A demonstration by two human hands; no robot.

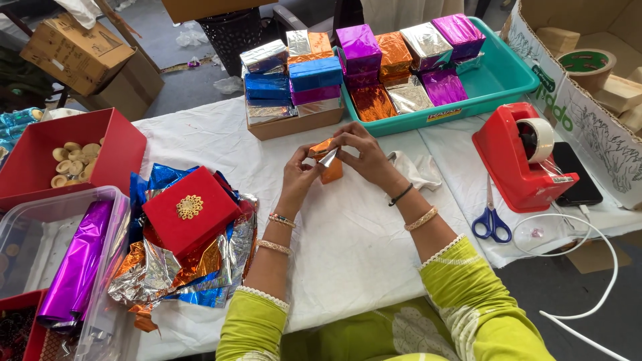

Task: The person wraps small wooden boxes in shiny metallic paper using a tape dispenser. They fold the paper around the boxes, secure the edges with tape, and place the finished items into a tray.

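Note:
Both my hands hold a small box half wrapped in orange foil [329, 171] above the white tablecloth [348, 227]. My left hand [299, 179] grips its left side from below. My right hand [364, 152] pinches the foil flap at the top, where the silver underside of the foil shows. The box is tilted and partly hidden by my fingers.
A teal tray [498, 83] and a cardboard tray [294, 124] behind hold several foil-wrapped boxes. A red tape dispenser [518, 157], blue scissors [491, 224] and a white cable [588, 267] lie right. A red box with gold ornament [190, 210] sits on loose foil sheets at left.

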